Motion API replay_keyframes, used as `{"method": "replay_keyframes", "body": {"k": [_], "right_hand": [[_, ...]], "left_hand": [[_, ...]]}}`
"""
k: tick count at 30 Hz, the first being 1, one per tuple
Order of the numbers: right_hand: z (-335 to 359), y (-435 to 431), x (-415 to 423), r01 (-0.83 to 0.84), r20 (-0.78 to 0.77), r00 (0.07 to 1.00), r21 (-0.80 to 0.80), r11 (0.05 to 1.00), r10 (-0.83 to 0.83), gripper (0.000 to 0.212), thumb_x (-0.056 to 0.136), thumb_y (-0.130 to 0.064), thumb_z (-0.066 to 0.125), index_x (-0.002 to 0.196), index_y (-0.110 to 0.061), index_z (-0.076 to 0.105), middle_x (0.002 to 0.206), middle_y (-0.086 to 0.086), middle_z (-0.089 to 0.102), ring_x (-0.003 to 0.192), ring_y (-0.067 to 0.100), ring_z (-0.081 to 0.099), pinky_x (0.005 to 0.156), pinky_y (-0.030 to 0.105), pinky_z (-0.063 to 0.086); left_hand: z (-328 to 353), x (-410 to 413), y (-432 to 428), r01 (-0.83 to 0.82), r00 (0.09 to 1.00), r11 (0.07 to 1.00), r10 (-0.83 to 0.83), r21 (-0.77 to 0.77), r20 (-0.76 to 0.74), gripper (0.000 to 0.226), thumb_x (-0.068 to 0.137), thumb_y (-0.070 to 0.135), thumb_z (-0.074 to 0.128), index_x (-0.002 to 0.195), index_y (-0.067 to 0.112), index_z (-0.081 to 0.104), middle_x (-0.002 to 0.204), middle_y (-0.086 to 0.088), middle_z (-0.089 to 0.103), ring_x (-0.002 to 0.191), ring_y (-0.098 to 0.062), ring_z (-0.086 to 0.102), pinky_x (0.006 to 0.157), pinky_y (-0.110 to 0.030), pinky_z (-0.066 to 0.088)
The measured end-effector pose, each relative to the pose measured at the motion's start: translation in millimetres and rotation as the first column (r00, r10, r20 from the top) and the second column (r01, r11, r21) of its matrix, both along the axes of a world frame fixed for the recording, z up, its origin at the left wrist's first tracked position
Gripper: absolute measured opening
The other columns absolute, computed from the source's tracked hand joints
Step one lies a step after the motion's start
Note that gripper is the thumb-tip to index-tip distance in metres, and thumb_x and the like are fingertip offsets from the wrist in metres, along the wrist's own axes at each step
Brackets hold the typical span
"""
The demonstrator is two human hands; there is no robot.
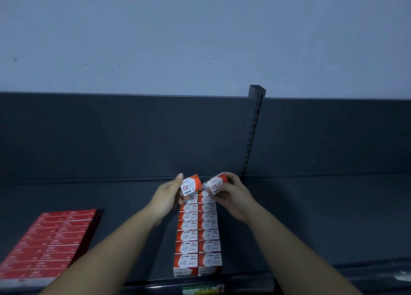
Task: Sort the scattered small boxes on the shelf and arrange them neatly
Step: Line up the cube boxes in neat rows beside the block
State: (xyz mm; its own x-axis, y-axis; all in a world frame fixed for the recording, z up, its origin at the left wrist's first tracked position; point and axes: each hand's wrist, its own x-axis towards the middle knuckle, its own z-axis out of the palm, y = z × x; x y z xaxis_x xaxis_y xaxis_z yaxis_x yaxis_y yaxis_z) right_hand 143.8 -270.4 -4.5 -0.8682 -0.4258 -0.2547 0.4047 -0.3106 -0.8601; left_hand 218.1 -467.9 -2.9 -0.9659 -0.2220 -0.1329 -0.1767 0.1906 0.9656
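Two neat columns of red-and-white paper clip boxes [198, 237] run from the front edge of the dark shelf [138, 196] toward its back. My left hand [170, 194] pinches one paper clip box [190, 185] above the far end of the left column, label facing me. My right hand [231, 193] grips a second paper clip box [216, 184] above the far end of the right column, tilted. The two held boxes are close together but apart.
A block of flat red boxes [47, 239] lies in rows at the shelf's left front. A slotted upright post [253, 134] rises against the dark back panel just right of my hands. Bare shelf surface [311, 217] extends to the right.
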Motion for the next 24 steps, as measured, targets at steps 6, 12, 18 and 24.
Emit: {"method": "replay_keyframes", "body": {"k": [6,12,18,24], "right_hand": [[2.7,-1.1,3.2,-0.028,-0.074,0.996,0.135,0.99,0.038,0.03,0.09,-0.002,0.064,0.118,-0.014,0.061,0.112,0.014,0.072,0.099,0.031,0.071,0.081,0.04,0.058],[4.6,-5.3,6.0,-0.056,-0.068,0.995,0.186,0.981,0.07,0.03,0.088,-0.004,0.069,0.117,-0.007,0.059,0.114,0.017,0.07,0.098,0.03,0.07,0.081,0.034,0.058],[11.5,-4.2,7.4,-0.044,-0.099,0.993,0.153,0.987,0.06,0.037,0.087,-0.001,0.07,0.12,-0.011,0.059,0.12,0.018,0.065,0.106,0.033,0.068,0.085,0.038,0.059],[21.5,-1.9,11.9,-0.049,-0.061,0.997,0.055,0.997,0.052,0.032,0.091,-0.005,0.066,0.122,-0.012,0.062,0.118,0.02,0.068,0.103,0.032,0.07,0.079,0.033,0.06]], "left_hand": [[-0.9,1.0,1.2,0.01,1.0,1.0,-0.01,-0.013,0.001,0.062,0.099,0.054,0.033,0.087,0.002,0.064,0.058,0.005,0.058,0.055,-0.002,0.053,0.054,-0.01,0.04],[0.0,2.4,3.1,0.055,0.998,0.998,-0.054,-0.042,0.017,0.06,0.099,0.055,0.032,0.089,0.005,0.062,0.056,0.007,0.058,0.056,0.0,0.056,0.059,-0.012,0.04],[7.3,1.6,4.9,0.096,0.995,0.994,-0.095,-0.054,0.01,0.059,0.1,0.053,0.03,0.092,0.004,0.062,0.057,0.009,0.062,0.058,0.002,0.06,0.064,-0.018,0.04],[18.8,-3.1,12.1,0.07,0.997,0.997,-0.071,-0.01,-0.013,0.053,0.101,0.052,0.029,0.083,0.01,0.056,0.055,0.009,0.063,0.053,0.001,0.06,0.059,-0.015,0.041]]}}
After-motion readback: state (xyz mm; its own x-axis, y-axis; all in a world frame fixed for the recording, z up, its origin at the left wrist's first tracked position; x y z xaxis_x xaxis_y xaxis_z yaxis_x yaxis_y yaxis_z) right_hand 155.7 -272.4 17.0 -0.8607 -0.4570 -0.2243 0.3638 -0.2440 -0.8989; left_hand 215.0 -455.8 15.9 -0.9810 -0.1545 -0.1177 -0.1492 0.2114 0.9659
